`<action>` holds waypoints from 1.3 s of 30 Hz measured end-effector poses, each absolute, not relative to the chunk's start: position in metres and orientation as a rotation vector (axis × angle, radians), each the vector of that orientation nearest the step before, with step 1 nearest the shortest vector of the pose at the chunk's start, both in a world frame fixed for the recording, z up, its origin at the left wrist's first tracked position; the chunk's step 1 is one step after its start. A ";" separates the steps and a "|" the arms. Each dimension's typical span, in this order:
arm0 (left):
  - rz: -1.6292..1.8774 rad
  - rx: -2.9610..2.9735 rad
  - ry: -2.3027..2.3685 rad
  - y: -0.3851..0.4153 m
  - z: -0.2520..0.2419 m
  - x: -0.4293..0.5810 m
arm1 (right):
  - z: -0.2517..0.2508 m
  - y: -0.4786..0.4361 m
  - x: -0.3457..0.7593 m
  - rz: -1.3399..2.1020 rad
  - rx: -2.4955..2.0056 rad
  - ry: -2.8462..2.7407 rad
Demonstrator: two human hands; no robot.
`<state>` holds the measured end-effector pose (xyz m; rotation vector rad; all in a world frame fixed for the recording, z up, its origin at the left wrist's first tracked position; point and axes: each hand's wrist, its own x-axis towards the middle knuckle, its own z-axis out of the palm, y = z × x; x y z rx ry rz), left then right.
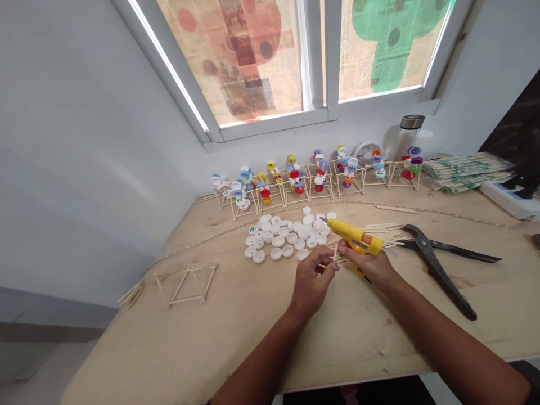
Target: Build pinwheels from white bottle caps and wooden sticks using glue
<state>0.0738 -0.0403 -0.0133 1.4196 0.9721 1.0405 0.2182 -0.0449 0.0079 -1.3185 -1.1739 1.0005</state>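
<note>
My right hand (pixel 371 267) is wrapped round a yellow hot glue gun (pixel 352 233), its nozzle pointing to the upper left over the white bottle caps (pixel 291 233). In a pinch, my left hand (pixel 312 281) grips a short wooden stick (pixel 336 252) close to my right fingertips. Something small and white shows under the left palm, too hidden to name. Loose wooden sticks (pixel 382 230) lie behind and beside the glue gun. To the left on the table stands a bare stick frame (pixel 188 284).
A row of stick frames with coloured caps (pixel 297 183) stands along the wall. Large black pliers (pixel 441 270) lie at right. Behind are bagged sticks (pixel 464 171), a small fan (pixel 368 153), a bottle (pixel 408 138) and a power strip (pixel 512 199). A cord (pixel 202 242) crosses the table (pixel 126 354).
</note>
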 end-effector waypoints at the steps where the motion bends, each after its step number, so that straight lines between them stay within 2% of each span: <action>1: 1.049 1.378 0.981 -0.039 -0.011 0.073 | 0.009 -0.045 0.218 0.986 -1.332 -1.171; 13: 1.089 0.960 1.007 -0.018 0.007 0.053 | -0.020 -0.039 0.222 0.731 -1.374 -1.387; 24: 1.071 0.944 1.040 -0.005 0.003 0.043 | -0.011 -0.046 0.223 0.634 -1.329 -1.779; 39: 1.085 1.060 1.111 -0.005 0.001 0.035 | -0.007 -0.047 0.219 0.501 -1.357 -1.943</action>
